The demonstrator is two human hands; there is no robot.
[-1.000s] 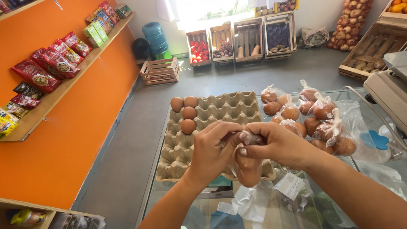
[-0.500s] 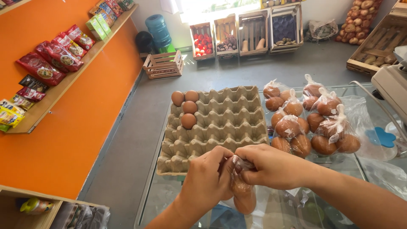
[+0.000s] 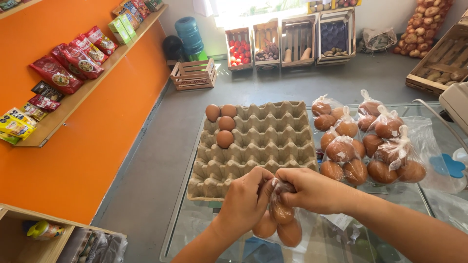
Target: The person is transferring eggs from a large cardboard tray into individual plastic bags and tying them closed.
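Both hands, left hand [image 3: 246,199] and right hand [image 3: 312,190], still pinch the egg bag [image 3: 280,221], now lower

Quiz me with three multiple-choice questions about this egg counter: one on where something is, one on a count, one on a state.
1. Where do the loose eggs sit in the egg tray?
A. far left corner
B. near right corner
C. centre

2. How many eggs lie in that tray?
A. four
B. nine
C. none

3. What state is the clear bag of eggs in?
A. lying flat
B. gathered at its neck by both hands
C. hanging from a hook

Answers: 1 A, the eggs cluster at the tray's far left. 2 A, four show. 3 B, left hand and right hand pinch its top.
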